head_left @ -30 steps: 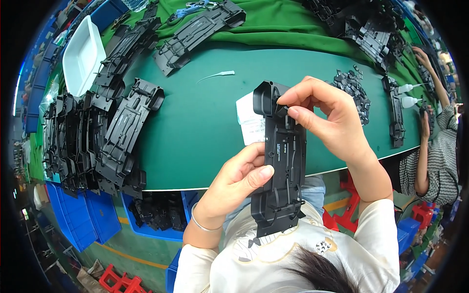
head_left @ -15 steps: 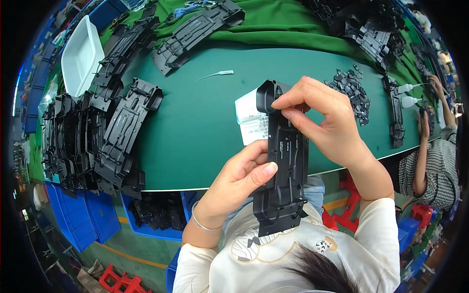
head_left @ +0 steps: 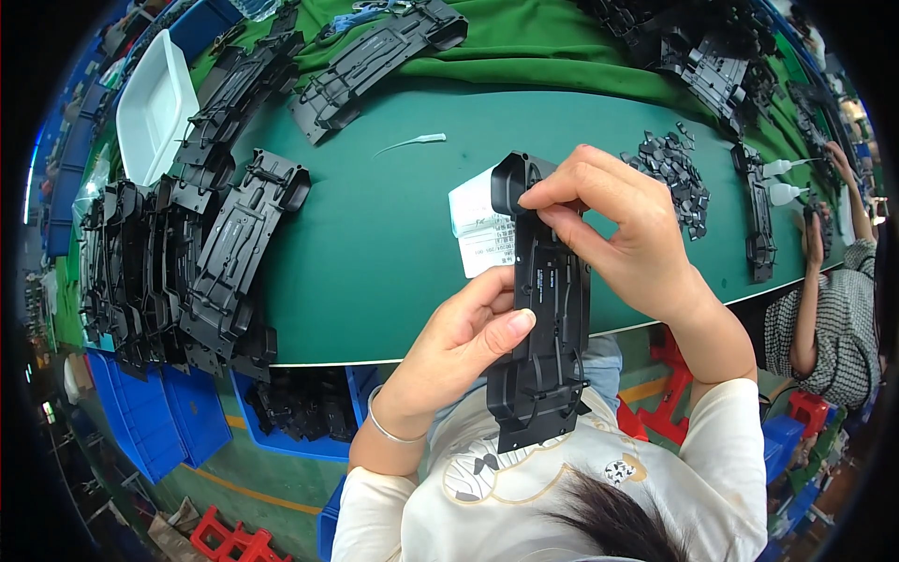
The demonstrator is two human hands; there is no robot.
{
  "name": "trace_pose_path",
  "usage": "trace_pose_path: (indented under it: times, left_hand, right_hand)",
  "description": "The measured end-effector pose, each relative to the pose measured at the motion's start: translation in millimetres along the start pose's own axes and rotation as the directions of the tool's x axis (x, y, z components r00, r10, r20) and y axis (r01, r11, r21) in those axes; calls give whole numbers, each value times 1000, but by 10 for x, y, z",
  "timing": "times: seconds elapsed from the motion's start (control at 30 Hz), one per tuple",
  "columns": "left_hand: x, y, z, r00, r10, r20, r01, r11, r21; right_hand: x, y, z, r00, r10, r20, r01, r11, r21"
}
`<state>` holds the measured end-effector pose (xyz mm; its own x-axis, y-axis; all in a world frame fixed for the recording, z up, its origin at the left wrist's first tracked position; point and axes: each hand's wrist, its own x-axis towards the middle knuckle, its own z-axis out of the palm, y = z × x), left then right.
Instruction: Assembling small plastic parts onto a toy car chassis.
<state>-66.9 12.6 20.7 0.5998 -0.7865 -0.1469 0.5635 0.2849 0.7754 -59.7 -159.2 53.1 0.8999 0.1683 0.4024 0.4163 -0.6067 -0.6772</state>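
My left hand point(head_left: 454, 351) grips a long black plastic chassis part point(head_left: 552, 290) by its left side, thumb on top. The part stands lengthwise in front of me, its lower end over my shirt and its far end above the table. At that far end, my right hand point(head_left: 623, 225) has thumb and index finger pinched against the inside of a raised cup-like pocket point(head_left: 508, 185). Whatever the fingertips hold there, if anything, is hidden. Partly behind the part lies a white printed paper point(head_left: 476, 220).
Similar chassis parts point(head_left: 248, 248) are stacked at the left beside a white tray point(head_left: 154, 112). Small black pieces point(head_left: 679, 173) lie heaped at the right. A thin pale nozzle point(head_left: 426, 140) rests mid-table. Blue bins point(head_left: 169, 412) stand below the edge. Another person point(head_left: 819, 328) works at far right.
Almost nothing differs. The chassis part and both hands stay in place, with only a very slight shift of my left thumb.
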Motion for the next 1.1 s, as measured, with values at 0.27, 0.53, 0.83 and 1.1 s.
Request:
trace_pose_path:
  times: [0.27, 0.53, 0.83, 1.1]
  left_hand:
    - [0, -7, 10, 1000, 8, -12, -8, 1000, -2]
    - [-1, -9, -1, 1000, 7, -16, -8, 1000, -17]
    - [-12, 11, 5, 999, -21, -39, 20, 1000, -10]
    - [-14, 21, 4, 999, -8, -35, 8, 1000, -5]
  right_hand:
    - [-6, 10, 11, 999, -45, -1, 45, 996, -73]
    - [-14, -7, 10, 997, -62, 53, 68, 990, -127]
    - [-23, 17, -8, 1000, 3, 0, -3, 999, 44]
    - [-25, 2, -25, 999, 27, 21, -28, 996, 86]
